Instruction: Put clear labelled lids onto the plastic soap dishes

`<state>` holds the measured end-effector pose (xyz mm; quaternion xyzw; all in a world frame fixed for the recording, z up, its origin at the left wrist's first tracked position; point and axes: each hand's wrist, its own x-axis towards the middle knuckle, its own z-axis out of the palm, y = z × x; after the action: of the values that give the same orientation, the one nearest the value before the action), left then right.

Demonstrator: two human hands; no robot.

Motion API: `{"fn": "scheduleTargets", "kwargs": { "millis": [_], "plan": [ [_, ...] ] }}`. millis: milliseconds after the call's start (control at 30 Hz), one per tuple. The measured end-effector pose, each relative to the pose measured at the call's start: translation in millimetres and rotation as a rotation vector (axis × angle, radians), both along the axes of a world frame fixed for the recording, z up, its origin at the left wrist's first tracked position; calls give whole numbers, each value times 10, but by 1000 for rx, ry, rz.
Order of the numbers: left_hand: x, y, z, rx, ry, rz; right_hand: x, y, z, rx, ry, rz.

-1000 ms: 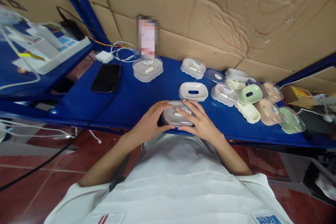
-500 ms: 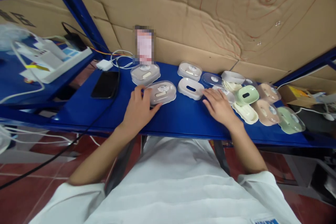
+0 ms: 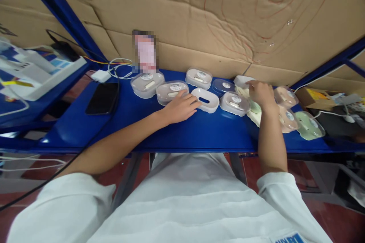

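My left hand is open, its fingertips at the near left edge of a white slotted soap dish insert. Just behind its fingers is a lidded grey soap box. On the right, my right hand reaches over the cluster of parts, fingers apart and bent, partly hidden. A fingertip is at the edge of a pale grey dish base; whether it touches cannot be seen. Below that wrist, a green insert and a cream base are partly covered. A lidded grey soap box sits between the hands.
More lidded boxes stand around: grey, peach and green. A clear lid lies behind. At left are a black phone, a charger and cables. A blurred-out phone leans on the cardboard.
My left hand has left the grey box and moved right to the white insert. My right hand has left the near grey box and reached farther back over the parts. The view has shifted right.
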<state>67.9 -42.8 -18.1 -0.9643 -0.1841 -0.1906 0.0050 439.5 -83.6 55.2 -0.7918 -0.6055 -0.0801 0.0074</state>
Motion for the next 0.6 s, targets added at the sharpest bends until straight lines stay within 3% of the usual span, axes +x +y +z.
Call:
{"fn": "scheduleTargets", "kwargs": {
  "millis": [100, 267, 433, 600],
  "plan": [
    [-9, -105, -47, -6, -69, -49, 181, 83, -21, -124, -4, -104],
    [21, -176, -40, 6, -44, -89, 124, 258, -150, -189, 50, -85],
    [-28, -121, -6, 29, 11, -86, 65, 243, -165, -46, 118, -52],
    [-82, -113, 80, -88, -233, -7, -71, 79, 6, 114, 194, 24]
  ]
}}
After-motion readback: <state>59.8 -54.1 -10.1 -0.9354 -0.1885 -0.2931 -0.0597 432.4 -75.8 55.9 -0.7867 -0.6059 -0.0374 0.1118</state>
